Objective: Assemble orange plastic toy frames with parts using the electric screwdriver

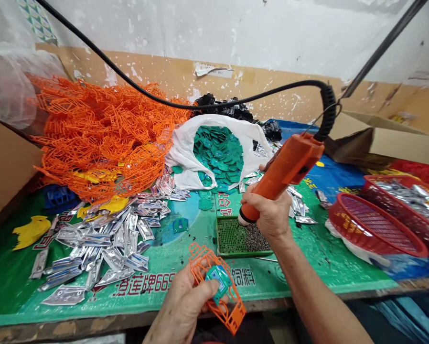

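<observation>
My left hand (180, 310) grips an orange plastic lattice frame (233, 306) at the near table edge. A small teal circuit board (218, 281) sits in the frame, pressed under my left thumb. My right hand (268, 215) is wrapped around an orange electric screwdriver (282, 167), its black cable rising to the upper left. The driver's tip hangs close above a green tray of small dark screws (241, 237), though contact cannot be made out.
Heaped orange frames (100, 138) fill the back left, beside a white bag of teal boards (183, 153). Silver foil packets (107, 243) lie on the green printed mat (146, 286). Red baskets (375, 224) stand at the right, with a cardboard box (379, 138) behind them.
</observation>
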`<action>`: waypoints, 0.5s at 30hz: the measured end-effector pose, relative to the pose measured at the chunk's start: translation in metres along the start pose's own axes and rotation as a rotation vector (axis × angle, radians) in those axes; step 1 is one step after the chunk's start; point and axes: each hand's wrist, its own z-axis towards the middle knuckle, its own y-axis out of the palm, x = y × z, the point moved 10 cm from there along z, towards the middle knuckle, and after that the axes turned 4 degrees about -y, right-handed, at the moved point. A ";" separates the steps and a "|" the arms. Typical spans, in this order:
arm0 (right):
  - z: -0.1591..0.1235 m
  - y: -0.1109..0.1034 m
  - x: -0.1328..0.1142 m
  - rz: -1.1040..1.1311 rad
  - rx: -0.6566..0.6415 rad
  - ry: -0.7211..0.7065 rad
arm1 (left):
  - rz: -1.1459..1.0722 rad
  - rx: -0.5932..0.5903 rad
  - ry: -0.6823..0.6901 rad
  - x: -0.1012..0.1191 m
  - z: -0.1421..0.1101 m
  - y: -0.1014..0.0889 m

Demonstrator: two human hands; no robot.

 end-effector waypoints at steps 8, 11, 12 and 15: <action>-0.001 0.001 0.002 -0.002 -0.027 -0.012 | -0.006 -0.016 0.005 -0.001 0.000 -0.001; -0.001 0.001 0.002 -0.005 -0.025 -0.017 | 0.005 -0.017 0.014 0.000 0.000 0.000; -0.002 0.001 0.001 -0.006 -0.024 -0.019 | 0.006 -0.013 0.015 0.001 0.000 0.000; -0.002 0.002 -0.001 -0.013 -0.023 -0.021 | 0.014 0.002 0.010 0.001 0.002 -0.001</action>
